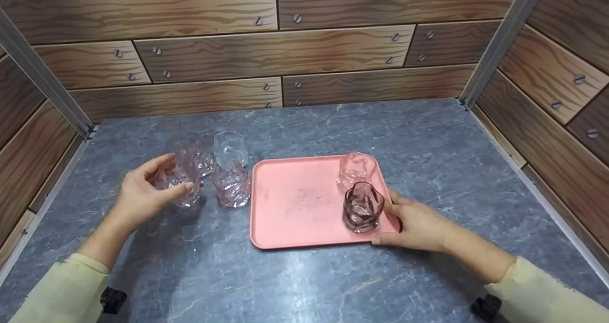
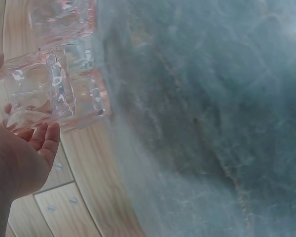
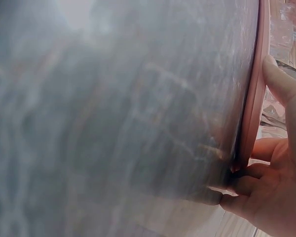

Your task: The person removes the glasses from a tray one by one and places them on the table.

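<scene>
My left hand (image 1: 142,187) holds a faintly pink clear glass (image 2: 34,91) around its side, thumb in front and fingers behind. Close by stand another pinkish glass (image 1: 232,187), a colourless glass (image 1: 230,147) and one more pinkish glass (image 1: 203,159) behind the held one. At the pink tray (image 1: 295,218), my right hand (image 1: 423,225) grips the near right corner, thumb at the front edge and fingers by the right side. On the tray's right part, a smoky dark glass (image 1: 362,211) stands in front of a light pink glass (image 1: 354,167).
The grey marbled table (image 1: 285,285) is bounded by a wood-patterned back wall (image 1: 271,56) and a similar right wall (image 1: 547,99). Metal posts stand in the back corners. The tray lies right of the left group of glasses.
</scene>
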Tool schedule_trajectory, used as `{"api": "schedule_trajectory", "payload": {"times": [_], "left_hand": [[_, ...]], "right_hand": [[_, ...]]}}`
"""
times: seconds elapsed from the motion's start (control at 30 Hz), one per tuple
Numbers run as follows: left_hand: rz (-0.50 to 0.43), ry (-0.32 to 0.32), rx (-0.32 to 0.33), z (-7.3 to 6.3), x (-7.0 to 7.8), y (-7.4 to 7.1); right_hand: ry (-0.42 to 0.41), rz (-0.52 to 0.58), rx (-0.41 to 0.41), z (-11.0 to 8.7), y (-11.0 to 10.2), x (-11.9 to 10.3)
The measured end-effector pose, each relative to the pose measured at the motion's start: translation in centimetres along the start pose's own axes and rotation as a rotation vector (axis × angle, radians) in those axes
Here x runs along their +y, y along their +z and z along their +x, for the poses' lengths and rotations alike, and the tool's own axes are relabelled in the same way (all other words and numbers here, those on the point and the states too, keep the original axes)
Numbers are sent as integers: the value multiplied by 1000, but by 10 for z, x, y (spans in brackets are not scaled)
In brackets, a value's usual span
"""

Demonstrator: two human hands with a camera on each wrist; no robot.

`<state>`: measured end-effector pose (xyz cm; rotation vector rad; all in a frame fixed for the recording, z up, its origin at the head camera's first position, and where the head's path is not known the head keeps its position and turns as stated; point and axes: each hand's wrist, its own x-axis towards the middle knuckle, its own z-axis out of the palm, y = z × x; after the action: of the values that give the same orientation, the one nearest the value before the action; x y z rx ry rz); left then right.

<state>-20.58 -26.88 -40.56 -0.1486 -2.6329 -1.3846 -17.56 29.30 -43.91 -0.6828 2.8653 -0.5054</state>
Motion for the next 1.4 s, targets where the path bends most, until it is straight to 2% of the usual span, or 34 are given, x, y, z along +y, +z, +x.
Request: {"api": "schedule_trajectory", "payload": {"times": [0.23,0.73,1.4], "left_hand": [[-8,-50,-35,1,-9,7],[-20,-31,-46,6,-17,19],[-26,-34,-49,6,-20,24]], "right_hand": [[0,8,-2,1,1,0],[-1,4,5,1,1,0],[-25,0,14,1,1,1]]}}
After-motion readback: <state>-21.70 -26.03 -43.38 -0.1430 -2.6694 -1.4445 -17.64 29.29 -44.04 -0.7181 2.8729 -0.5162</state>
